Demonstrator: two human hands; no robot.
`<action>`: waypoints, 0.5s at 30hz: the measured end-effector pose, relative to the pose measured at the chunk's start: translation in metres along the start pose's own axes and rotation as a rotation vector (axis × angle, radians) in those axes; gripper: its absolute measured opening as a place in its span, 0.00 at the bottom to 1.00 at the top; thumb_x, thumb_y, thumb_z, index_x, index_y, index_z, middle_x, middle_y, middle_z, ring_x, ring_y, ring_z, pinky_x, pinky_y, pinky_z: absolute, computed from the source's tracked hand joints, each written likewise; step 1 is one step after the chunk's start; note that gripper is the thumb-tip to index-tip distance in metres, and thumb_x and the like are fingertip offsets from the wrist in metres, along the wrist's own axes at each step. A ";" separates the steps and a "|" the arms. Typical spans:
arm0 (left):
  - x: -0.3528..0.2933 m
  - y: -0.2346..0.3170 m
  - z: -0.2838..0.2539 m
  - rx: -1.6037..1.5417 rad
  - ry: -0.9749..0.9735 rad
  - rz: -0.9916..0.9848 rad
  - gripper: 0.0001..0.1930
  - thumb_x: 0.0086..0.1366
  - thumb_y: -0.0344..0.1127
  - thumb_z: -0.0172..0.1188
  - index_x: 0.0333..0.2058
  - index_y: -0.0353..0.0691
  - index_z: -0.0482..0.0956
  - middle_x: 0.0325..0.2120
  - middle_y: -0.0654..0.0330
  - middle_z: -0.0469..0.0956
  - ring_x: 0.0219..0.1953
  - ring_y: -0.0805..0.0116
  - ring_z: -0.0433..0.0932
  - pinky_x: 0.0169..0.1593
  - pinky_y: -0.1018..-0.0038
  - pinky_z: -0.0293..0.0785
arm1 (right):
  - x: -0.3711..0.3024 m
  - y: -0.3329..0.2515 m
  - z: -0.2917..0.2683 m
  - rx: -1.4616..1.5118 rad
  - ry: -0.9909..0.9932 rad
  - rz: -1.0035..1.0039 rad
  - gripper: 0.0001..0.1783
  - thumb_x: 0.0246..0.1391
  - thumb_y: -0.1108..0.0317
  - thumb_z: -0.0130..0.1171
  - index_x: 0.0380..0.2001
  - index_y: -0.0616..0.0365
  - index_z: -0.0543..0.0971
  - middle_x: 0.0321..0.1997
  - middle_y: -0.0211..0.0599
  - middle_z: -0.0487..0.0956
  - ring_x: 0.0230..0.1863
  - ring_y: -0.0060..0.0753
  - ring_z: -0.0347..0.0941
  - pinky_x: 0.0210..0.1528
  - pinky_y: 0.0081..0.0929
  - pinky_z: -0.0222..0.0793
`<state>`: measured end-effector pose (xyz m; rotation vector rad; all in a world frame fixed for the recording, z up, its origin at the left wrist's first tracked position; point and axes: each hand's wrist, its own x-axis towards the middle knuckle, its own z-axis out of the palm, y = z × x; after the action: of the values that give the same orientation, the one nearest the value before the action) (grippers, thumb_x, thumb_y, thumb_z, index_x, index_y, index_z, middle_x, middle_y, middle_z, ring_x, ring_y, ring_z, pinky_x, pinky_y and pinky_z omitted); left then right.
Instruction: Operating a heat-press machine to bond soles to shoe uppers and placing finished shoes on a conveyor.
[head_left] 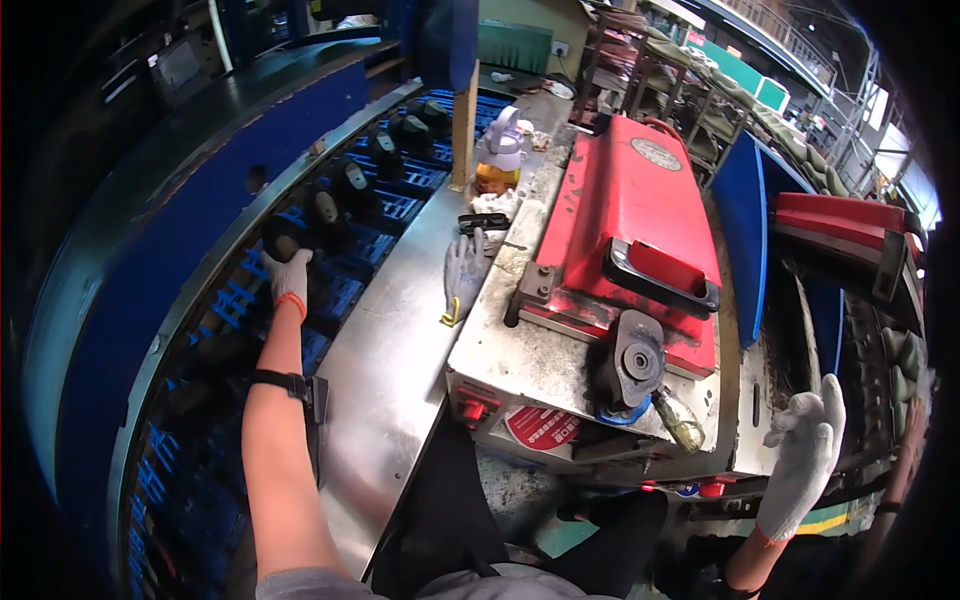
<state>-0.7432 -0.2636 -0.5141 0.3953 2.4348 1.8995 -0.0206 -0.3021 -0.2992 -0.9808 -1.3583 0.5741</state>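
My left hand [289, 274], in a white glove with an orange cuff, reaches out over the blue conveyor [350, 215] and rests against a dark shoe [282, 238] on it; I cannot see whether the fingers grip it. More dark shoes [352, 180] ride in a row further up the belt. My right hand [806, 455], also in a white glove, hangs in the air at the lower right beside the red press machine [625, 215], fingers loosely spread and holding nothing. A black strap [290, 384] circles my left forearm.
A bare steel counter [385, 340] runs between belt and press. On it lie a spare white glove [464, 275], a white-and-orange spray bottle [499, 152] and a small black tool [483, 222]. A second red machine [845, 235] stands at the right behind a blue panel [742, 230].
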 end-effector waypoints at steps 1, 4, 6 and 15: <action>0.011 -0.018 0.005 0.159 -0.025 0.113 0.45 0.60 0.46 0.70 0.70 0.28 0.63 0.66 0.43 0.74 0.68 0.47 0.71 0.72 0.58 0.64 | 0.000 -0.001 0.001 -0.002 -0.019 0.003 0.41 0.73 0.43 0.54 0.74 0.66 0.66 0.50 0.40 0.78 0.38 0.27 0.77 0.37 0.25 0.72; 0.036 -0.064 0.020 0.339 -0.114 0.020 0.50 0.66 0.54 0.67 0.76 0.30 0.54 0.71 0.36 0.68 0.74 0.41 0.66 0.75 0.56 0.61 | -0.005 -0.004 0.003 0.011 -0.046 0.065 0.40 0.75 0.45 0.54 0.75 0.65 0.65 0.51 0.39 0.80 0.39 0.25 0.77 0.36 0.23 0.73; 0.052 -0.080 0.020 0.256 -0.072 -0.059 0.54 0.68 0.69 0.62 0.76 0.30 0.57 0.73 0.35 0.66 0.73 0.40 0.68 0.75 0.56 0.61 | -0.010 -0.008 0.002 -0.017 -0.078 0.089 0.31 0.69 0.65 0.47 0.71 0.67 0.71 0.56 0.41 0.80 0.46 0.30 0.80 0.52 0.29 0.78; 0.056 -0.101 -0.117 0.619 0.153 0.198 0.53 0.64 0.72 0.58 0.75 0.38 0.59 0.73 0.42 0.64 0.74 0.45 0.65 0.76 0.49 0.60 | 0.021 -0.043 -0.042 0.287 0.209 -0.387 0.41 0.77 0.54 0.52 0.84 0.48 0.47 0.52 0.42 0.82 0.42 0.28 0.79 0.42 0.30 0.77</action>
<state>-0.8365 -0.3859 -0.5738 0.5347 3.1631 1.2122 0.0156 -0.3163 -0.2488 -0.5111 -1.1976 0.3484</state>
